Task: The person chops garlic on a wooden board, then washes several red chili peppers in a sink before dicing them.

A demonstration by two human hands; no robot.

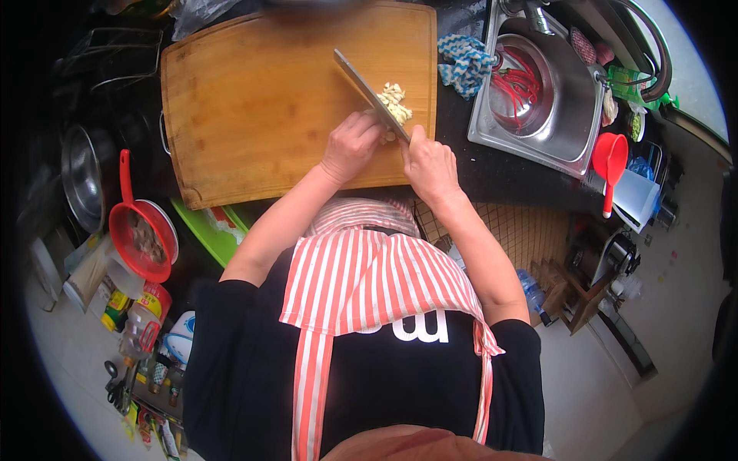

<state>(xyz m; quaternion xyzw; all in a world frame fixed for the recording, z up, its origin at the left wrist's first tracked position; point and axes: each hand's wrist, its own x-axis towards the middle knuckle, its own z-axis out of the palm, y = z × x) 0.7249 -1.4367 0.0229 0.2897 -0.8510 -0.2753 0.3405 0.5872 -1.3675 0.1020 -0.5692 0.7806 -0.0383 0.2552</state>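
Note:
My right hand (431, 164) grips the handle end of a kitchen knife (369, 92), a cleaver seen nearly edge-on. Its blade slants up and to the left across a wooden cutting board (259, 104). On the near left side of the blade, my left hand (353, 143) has its fingers curled over pale garlic pieces, which are partly hidden by the fingers. Chopped garlic (394, 102) lies in a small heap on the board, just past the blade on the right.
To the right is a steel sink (576, 138) holding a metal bowl (545, 109) with red chillies (516, 86). A blue-and-white cloth (464, 63) lies between board and sink. At left are a red strainer (141, 242) with meat-like pieces, a metal basin (83, 178) and a green board (213, 236).

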